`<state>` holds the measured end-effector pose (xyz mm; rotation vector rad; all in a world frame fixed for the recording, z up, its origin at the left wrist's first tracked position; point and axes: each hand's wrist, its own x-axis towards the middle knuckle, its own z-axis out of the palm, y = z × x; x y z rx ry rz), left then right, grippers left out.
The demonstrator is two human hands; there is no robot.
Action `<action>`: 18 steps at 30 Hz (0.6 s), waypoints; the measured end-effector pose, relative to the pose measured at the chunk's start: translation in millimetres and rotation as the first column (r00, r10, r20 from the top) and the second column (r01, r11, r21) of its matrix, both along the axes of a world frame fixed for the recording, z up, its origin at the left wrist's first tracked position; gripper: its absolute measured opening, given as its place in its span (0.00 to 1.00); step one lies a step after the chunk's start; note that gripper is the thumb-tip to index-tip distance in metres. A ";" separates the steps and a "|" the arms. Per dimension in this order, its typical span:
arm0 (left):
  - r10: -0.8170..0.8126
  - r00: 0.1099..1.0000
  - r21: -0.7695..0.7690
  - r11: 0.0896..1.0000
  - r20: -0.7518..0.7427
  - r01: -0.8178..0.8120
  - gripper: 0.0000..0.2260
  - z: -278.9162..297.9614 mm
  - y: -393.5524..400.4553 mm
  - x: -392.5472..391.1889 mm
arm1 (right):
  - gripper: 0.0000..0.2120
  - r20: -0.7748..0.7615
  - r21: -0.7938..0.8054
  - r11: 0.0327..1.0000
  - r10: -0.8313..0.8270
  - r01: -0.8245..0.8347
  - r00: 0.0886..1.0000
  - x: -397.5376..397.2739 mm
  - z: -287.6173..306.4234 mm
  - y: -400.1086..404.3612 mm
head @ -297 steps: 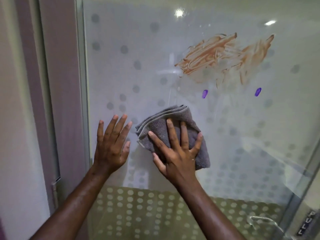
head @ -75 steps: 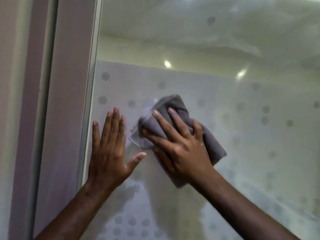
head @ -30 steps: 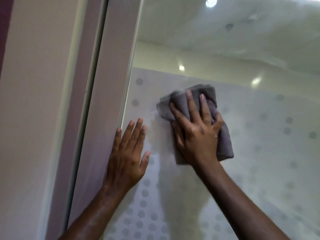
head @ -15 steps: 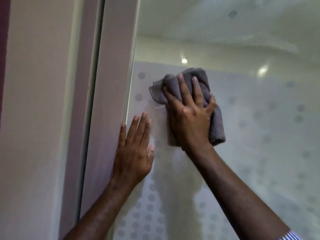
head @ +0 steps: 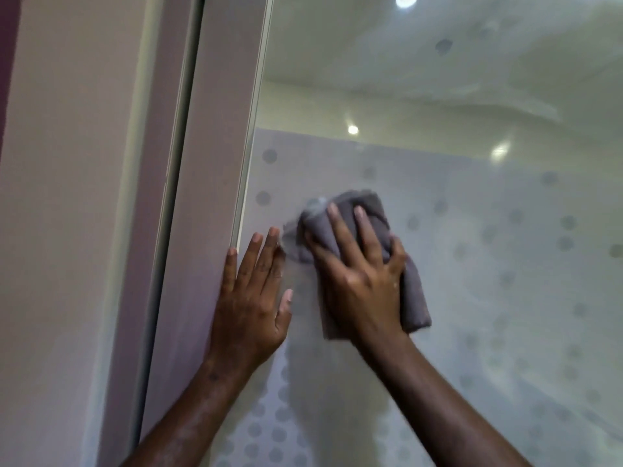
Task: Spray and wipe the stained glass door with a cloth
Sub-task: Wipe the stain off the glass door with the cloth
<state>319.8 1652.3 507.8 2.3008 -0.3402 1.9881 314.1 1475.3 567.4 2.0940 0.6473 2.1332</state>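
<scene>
The glass door (head: 488,281) fills the right of the view, frosted with grey dots below a clear upper band. My right hand (head: 362,284) presses a folded grey cloth (head: 413,298) flat against the glass near its left edge, fingers spread over it. My left hand (head: 251,305) lies flat and open on the glass beside the frame, touching nothing else. No brown stain shows in the part of the glass in view. No spray bottle is in view.
A mauve door frame (head: 205,163) runs vertically just left of my left hand, with a pale wall (head: 67,197) beyond it. Ceiling lights (head: 353,129) reflect in the clear upper glass.
My right hand has slid the cloth down and slightly right from its higher spot half a second ago. The left hand stays flat by the frame. The brown smear seen earlier is gone from view.
</scene>
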 end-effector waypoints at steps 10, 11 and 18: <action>0.009 1.000 0.001 1.000 -0.003 -0.009 0.31 -0.9 0.3 0.2 | 0.21 -0.030 0.100 0.995 0.028 -0.025 0.999 1.4 43.0 11.9; 0.008 1.000 0.003 1.000 -0.001 -0.008 0.30 -0.9 0.1 -0.2 | 0.21 -0.031 0.065 0.998 0.019 -0.017 0.999 0.6 23.7 9.1; 0.005 1.000 0.008 1.000 -0.010 -0.005 0.30 0.2 0.5 0.3 | 0.18 0.019 -0.032 0.999 -0.028 0.029 0.999 2.0 13.0 -0.6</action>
